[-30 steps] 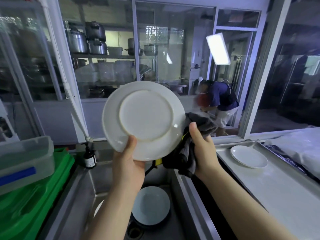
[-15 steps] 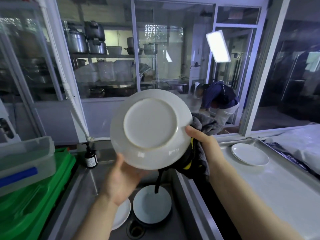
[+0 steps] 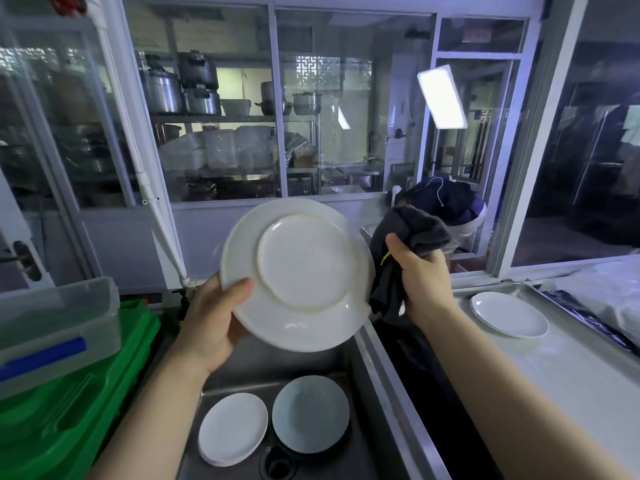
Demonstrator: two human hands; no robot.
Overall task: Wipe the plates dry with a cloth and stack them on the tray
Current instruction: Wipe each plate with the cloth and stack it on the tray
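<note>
A white plate (image 3: 298,273) is held raised over the sink (image 3: 377,382), underside toward the camera, its rim at about eight o'clock pinched by the left hand (image 3: 211,317). A dark grey cloth (image 3: 405,251) is clenched in the right hand (image 3: 420,275), at three o'clock of the plate. Half a second earlier the cloth was pressed against the plate's right rim; now it has been drawn just clear, and the plate has been tilted. The wiping of this plate is judged nearly finished. One dry plate (image 3: 509,315) already lies on the steel tray (image 3: 571,372) at four o'clock. At six o'clock, more plates (image 3: 232,429) are left in the sink.
</note>
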